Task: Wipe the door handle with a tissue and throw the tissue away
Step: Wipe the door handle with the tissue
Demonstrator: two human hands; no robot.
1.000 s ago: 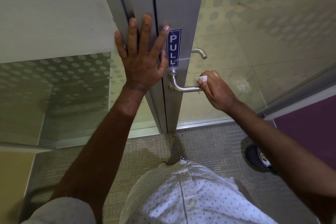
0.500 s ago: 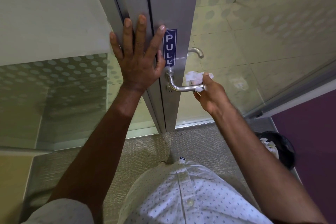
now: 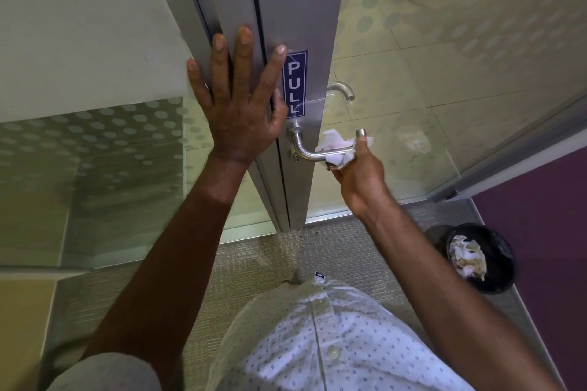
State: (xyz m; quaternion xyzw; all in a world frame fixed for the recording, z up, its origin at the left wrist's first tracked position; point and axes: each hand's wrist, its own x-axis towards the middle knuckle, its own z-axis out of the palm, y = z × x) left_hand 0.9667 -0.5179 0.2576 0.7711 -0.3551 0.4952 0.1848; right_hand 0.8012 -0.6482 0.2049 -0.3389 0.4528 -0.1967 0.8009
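Observation:
A brushed-metal lever door handle (image 3: 306,149) sticks out from the grey door edge (image 3: 295,9), just below a blue PULL sticker (image 3: 295,84). My right hand (image 3: 357,176) grips a crumpled white tissue (image 3: 333,143) from underneath, with the tissue wrapped around the handle's outer end. My left hand (image 3: 241,98) lies flat with fingers spread against the door frame, left of the sticker. A second handle (image 3: 341,90) shows on the door's far side.
A black bin (image 3: 479,259) with crumpled tissues inside stands on the carpet at the lower right, by a purple wall (image 3: 546,232). Frosted dotted glass panels (image 3: 444,73) flank the door. My white patterned shirt (image 3: 333,343) fills the bottom.
My right hand has shifted from gripping the handle from above to holding the tissue underneath its outer end. The view has turned right, bringing the bin fully into sight. My left hand stays put.

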